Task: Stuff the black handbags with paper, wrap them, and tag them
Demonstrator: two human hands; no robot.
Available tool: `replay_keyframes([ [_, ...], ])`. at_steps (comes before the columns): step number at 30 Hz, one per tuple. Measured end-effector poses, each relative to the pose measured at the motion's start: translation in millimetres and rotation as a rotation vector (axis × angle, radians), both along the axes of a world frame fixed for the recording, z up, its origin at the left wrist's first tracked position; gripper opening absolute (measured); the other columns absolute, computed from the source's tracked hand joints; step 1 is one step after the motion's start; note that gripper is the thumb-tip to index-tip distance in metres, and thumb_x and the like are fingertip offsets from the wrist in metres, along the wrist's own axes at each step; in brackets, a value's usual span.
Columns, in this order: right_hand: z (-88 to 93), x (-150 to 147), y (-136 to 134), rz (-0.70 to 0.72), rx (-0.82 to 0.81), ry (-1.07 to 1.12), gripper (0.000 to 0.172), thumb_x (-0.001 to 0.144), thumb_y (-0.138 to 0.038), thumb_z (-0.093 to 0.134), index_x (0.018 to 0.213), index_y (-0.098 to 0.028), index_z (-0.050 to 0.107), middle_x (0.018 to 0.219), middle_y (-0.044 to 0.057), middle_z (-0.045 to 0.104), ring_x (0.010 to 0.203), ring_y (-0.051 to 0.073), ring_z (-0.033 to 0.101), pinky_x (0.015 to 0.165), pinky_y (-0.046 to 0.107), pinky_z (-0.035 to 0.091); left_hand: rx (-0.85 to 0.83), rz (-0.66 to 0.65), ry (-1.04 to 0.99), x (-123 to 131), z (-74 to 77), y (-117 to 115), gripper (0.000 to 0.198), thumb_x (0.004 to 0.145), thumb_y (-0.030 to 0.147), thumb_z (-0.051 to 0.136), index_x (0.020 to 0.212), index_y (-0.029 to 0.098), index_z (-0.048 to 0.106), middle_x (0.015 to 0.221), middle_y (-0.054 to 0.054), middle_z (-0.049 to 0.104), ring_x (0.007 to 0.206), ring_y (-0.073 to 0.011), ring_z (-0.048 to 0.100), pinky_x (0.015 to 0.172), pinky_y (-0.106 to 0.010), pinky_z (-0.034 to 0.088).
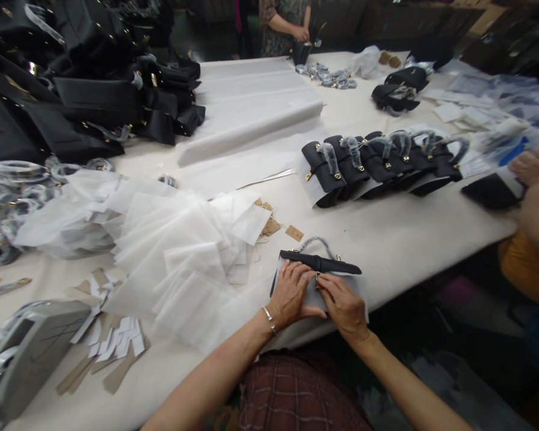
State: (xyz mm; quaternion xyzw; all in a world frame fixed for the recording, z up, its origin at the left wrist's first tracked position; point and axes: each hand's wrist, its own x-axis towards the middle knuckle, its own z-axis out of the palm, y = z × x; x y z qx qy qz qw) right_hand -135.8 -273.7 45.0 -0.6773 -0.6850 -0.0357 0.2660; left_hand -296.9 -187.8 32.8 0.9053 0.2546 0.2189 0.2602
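Observation:
A small black handbag lies flat at the near table edge, its front covered by white tissue paper and its wrapped handle pointing away from me. My left hand presses on the tissue over the bag, fingers bent toward the gold clasp. My right hand pinches at the clasp in the bag's middle, fingertips closed together. A bracelet shows on my left wrist.
A heap of tissue sheets lies left of the bag. A row of wrapped black bags stands further back. Black bags pile at far left. Other people's hands show at right and at the far edge.

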Motion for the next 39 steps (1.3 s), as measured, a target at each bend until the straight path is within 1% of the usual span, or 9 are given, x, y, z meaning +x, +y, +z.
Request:
replay_keyframes([
  [2, -1.7, 1, -1, -0.01, -0.005, 0.008, 0.02, 0.093, -0.017, 0.054, 0.109, -0.02, 0.066, 0.109, 0.005, 0.069, 0.099, 0.017, 0.065, 0.088, 0.028, 0.05, -0.022, -0.038, -0.037, 0, 2.9, 0, 0.072, 0.082, 0.065, 0.058, 0.134, 0.019, 0.043, 0.129, -0.013, 0.053, 0.13, -0.0302, 0.041, 0.114, -0.054, 0.025],
  [5, -2.7, 1, -1, -0.004, -0.002, 0.004, 0.021, 0.093, -0.017, 0.054, 0.111, -0.02, 0.065, 0.11, 0.004, 0.069, 0.1, 0.017, 0.065, 0.089, 0.028, 0.05, -0.039, -0.022, 0.014, 7, 7.9, 2, 0.041, 0.097, 0.033, 0.045, 0.136, 0.02, 0.043, 0.138, -0.012, 0.05, 0.126, -0.0243, 0.047, 0.101, -0.042, 0.042],
  [8, -4.1, 3, 0, 0.008, -0.009, 0.016, 0.023, 0.093, -0.016, 0.054, 0.112, -0.021, 0.064, 0.111, 0.004, 0.068, 0.103, 0.017, 0.064, 0.092, 0.029, 0.05, 0.014, 0.04, 0.207, 24, 13.9, 9, 0.039, 0.094, 0.013, 0.039, 0.133, 0.018, 0.046, 0.143, -0.013, 0.045, 0.111, -0.0241, 0.057, 0.085, -0.038, 0.05],
  [13, -7.8, 14, 0, -0.002, -0.032, 0.092, 0.03, 0.092, -0.02, 0.056, 0.122, -0.017, 0.057, 0.114, 0.009, 0.066, 0.106, 0.019, 0.062, 0.092, 0.031, 0.051, -0.002, 0.109, 0.421, 51, 20.9, 24, 0.038, 0.096, 0.02, 0.045, 0.133, 0.019, 0.045, 0.132, -0.012, 0.054, 0.09, -0.0209, 0.064, 0.067, -0.03, 0.053],
  [21, -2.2, 10, 12, -0.039, -0.119, -0.107, 0.028, 0.096, -0.024, 0.049, 0.121, -0.016, 0.059, 0.122, 0.012, 0.063, 0.116, 0.026, 0.054, 0.098, 0.043, 0.042, -0.165, 0.182, 0.374, 52, 14.0, 33, 0.029, 0.101, 0.026, 0.037, 0.128, 0.029, 0.049, 0.124, -0.005, 0.06, 0.091, -0.0174, 0.067, 0.067, -0.025, 0.05],
  [25, 0.0, 1, 11, -0.133, -0.171, -0.213, 0.029, 0.096, -0.032, 0.048, 0.118, -0.019, 0.063, 0.13, 0.01, 0.06, 0.125, 0.03, 0.048, 0.109, 0.054, 0.027, -0.177, 0.189, 0.356, 50, 12.7, 34, 0.026, 0.102, 0.028, 0.034, 0.115, 0.027, 0.057, 0.111, -0.003, 0.065, 0.089, -0.0172, 0.067, 0.065, -0.024, 0.047],
  [28, 1.7, 4, 7, -0.189, -0.195, -0.239, 0.034, 0.096, -0.041, 0.047, 0.117, -0.02, 0.064, 0.135, 0.012, 0.056, 0.13, 0.033, 0.042, 0.107, 0.054, 0.027, -0.161, 0.176, 0.35, 51, 12.0, 34, 0.03, 0.101, 0.03, 0.038, 0.129, 0.032, 0.049, 0.11, -0.002, 0.065, 0.086, -0.0179, 0.068, 0.06, -0.024, 0.046],
  [31, 3.7, 13, 5, -0.194, -0.218, -0.232, 0.043, 0.096, -0.045, 0.045, 0.124, -0.016, 0.059, 0.13, 0.014, 0.059, 0.123, 0.031, 0.048, 0.099, 0.047, 0.034, -0.124, 0.14, 0.349, 52, 10.6, 34, 0.038, 0.1, 0.034, 0.041, 0.138, 0.037, 0.039, 0.108, -0.003, 0.064, 0.081, -0.0183, 0.067, 0.058, -0.025, 0.046],
  [39, -19.1, 43, 6, -0.224, -0.167, -0.196, 0.035, 0.099, -0.041, 0.041, 0.109, -0.017, 0.066, 0.104, 0.009, 0.07, 0.094, 0.025, 0.058, 0.08, 0.039, 0.037, -0.077, 0.065, 0.323, 50, 10.3, 35, 0.023, 0.101, 0.028, 0.037, 0.117, 0.029, 0.054, 0.104, -0.002, 0.063, 0.083, -0.0176, 0.065, 0.059, -0.024, 0.046],
])
